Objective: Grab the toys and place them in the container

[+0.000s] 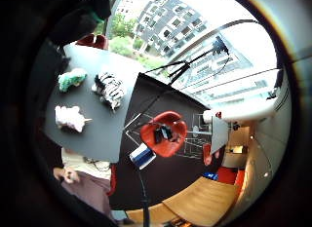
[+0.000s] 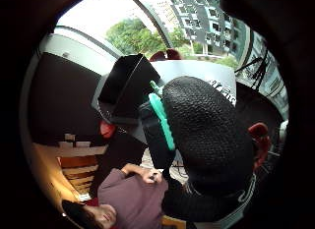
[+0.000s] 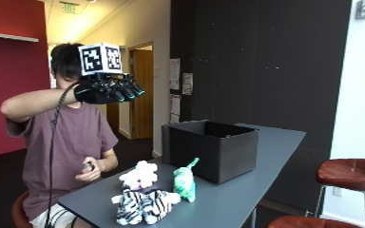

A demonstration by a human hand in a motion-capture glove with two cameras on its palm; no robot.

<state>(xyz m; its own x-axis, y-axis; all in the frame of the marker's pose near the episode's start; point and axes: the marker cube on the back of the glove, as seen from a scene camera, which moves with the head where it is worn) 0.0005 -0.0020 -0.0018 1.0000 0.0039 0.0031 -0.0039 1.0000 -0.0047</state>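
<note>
No wording can be made out anywhere. The green exit sign [image 3: 69, 7] on the ceiling, above and behind the raised gloved hand [image 3: 106, 90], is too small to read, and so are the paper notices [image 3: 180, 83] on the dark wall.

Raised gloved right hand [image 3: 110, 89] to face height, elbow bent, fingers [image 3: 132, 88] loosely extended, holding nothing. Kept bare left hand [image 3: 89, 172] low, curled by the surface edge.

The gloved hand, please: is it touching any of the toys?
Apart. The outside view shows the gloved hand raised at head height, far above the toys on the table.
</note>
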